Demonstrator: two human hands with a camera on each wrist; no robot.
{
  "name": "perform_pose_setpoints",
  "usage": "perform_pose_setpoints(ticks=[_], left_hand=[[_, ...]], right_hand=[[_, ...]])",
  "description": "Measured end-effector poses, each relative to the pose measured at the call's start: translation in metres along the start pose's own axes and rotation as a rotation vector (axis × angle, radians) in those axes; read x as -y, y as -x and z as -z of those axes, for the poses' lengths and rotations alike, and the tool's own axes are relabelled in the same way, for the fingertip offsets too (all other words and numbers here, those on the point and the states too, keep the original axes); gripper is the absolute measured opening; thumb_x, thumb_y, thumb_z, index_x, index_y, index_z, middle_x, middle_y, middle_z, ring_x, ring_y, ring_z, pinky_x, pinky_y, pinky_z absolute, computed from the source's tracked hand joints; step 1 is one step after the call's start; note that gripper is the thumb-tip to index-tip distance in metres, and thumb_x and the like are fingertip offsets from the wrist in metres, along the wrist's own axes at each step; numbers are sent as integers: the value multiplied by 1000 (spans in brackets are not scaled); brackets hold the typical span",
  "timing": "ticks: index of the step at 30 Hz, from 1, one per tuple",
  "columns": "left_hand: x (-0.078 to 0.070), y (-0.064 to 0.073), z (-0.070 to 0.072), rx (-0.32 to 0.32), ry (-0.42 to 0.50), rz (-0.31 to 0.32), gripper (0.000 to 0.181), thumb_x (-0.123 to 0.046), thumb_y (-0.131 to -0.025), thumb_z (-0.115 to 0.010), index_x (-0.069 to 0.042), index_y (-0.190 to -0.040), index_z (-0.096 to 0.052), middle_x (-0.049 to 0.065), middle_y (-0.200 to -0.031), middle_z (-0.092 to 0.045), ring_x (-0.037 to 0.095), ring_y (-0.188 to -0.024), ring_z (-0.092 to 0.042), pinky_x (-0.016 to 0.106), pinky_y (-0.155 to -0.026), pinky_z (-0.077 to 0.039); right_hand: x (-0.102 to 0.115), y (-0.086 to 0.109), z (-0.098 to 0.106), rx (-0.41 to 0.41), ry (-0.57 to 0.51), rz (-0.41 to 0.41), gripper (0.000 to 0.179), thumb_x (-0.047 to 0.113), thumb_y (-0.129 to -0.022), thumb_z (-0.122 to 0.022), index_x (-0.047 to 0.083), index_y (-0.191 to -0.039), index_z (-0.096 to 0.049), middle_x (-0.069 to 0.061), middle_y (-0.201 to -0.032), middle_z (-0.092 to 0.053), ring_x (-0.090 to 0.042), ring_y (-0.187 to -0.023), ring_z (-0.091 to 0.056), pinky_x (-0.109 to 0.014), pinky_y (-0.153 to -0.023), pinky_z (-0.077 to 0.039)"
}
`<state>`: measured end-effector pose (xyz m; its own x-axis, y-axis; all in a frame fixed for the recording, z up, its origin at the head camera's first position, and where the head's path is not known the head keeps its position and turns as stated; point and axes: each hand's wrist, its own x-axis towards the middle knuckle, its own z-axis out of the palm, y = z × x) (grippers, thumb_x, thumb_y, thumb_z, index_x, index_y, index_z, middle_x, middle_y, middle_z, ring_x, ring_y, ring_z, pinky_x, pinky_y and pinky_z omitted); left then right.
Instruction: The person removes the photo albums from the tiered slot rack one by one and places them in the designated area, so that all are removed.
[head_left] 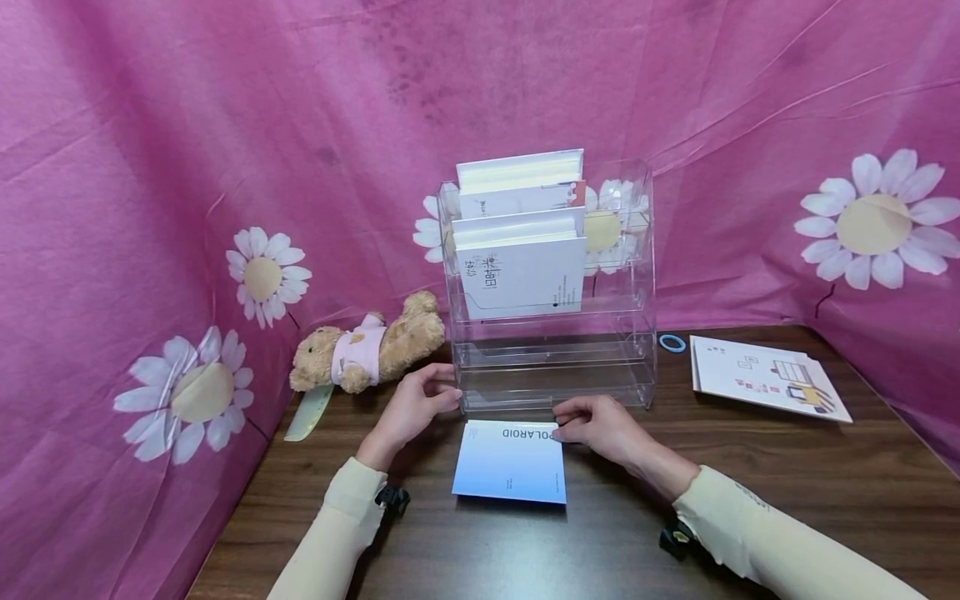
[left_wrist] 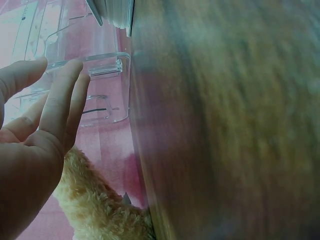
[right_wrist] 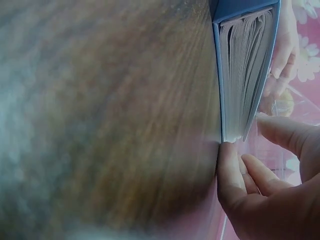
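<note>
A blue-and-white photo album (head_left: 510, 467) marked POLAROID lies in front of the clear acrylic rack (head_left: 555, 379), its thick block of pages (right_wrist: 245, 55) showing in the right wrist view. At its far right corner, my right hand (head_left: 603, 429) pinches it, thumb at the top cover and fingers at the lower edge. My left hand (head_left: 412, 408) is beside the rack's lower left corner, its fingers (left_wrist: 60, 102) fairly straight and holding nothing. Two white albums stand in the rack's upper tiers, the front white album (head_left: 521, 279) below the rear one (head_left: 517, 187).
Left of the rack lies a teddy bear (head_left: 367, 346) in a pink top, with a pale green comb (head_left: 309, 412) partly under it. A blue ring (head_left: 672, 342) and a stack of white illustrated albums (head_left: 765, 379) lie on the right. Pink flowered cloth (head_left: 360, 125) surrounds the wooden table (head_left: 630, 542).
</note>
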<state>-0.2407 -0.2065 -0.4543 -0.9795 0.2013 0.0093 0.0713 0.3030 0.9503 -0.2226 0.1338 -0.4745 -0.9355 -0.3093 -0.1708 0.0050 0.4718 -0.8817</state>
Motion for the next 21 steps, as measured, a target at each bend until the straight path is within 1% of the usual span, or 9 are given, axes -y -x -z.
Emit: perform_pose_setpoints(ticks=[2,9,12,17,21], left_hand=[[0,0,0,-1,2,0,47,2,-105,-73,5,-150,-61,29,-143,-68,22,-114,-76,30,-95,-72],[1,0,1,-2,-3,1,48,1,-105,-74,5,-151,-61,29,-144,-68,21,-114,-76,29,-94,-72],[2,0,1,-2,-9,0,48,1,-105,-74,5,-151,-61,28,-144,-68,21,-114,-76,29,-94,-72],[2,0,1,1,-6,1,48,1,-105,-74,5,-151,-61,28,-144,-68,22,-115,-76,29,-94,-72],[2,-1,1,0,-5,2,48,1,-105,-74,5,-151,-61,28,-144,-68,21,-115,-76,30,-95,-72]], right_hand=[[0,0,0,-2,-4,-6,46,18,-94,-90,-1,-134,-77,-13,-117,-81,-17,-101,-73,-25,-82,-61],[0,2,1,-1,-6,16,46,18,-94,-90,-3,-133,-76,-13,-117,-82,-17,-101,-74,-26,-84,-62],[0,4,1,-25,-12,13,46,19,-94,-91,-2,-132,-77,-12,-116,-83,-17,-101,-76,-26,-84,-63],[0,7,0,-69,-15,14,43,19,-94,-91,-1,-130,-78,-14,-118,-84,-15,-101,-77,-24,-84,-64],[4,7,3,-77,-14,31,42,19,-95,-89,-1,-131,-78,-15,-121,-84,-17,-104,-78,-23,-85,-65]])
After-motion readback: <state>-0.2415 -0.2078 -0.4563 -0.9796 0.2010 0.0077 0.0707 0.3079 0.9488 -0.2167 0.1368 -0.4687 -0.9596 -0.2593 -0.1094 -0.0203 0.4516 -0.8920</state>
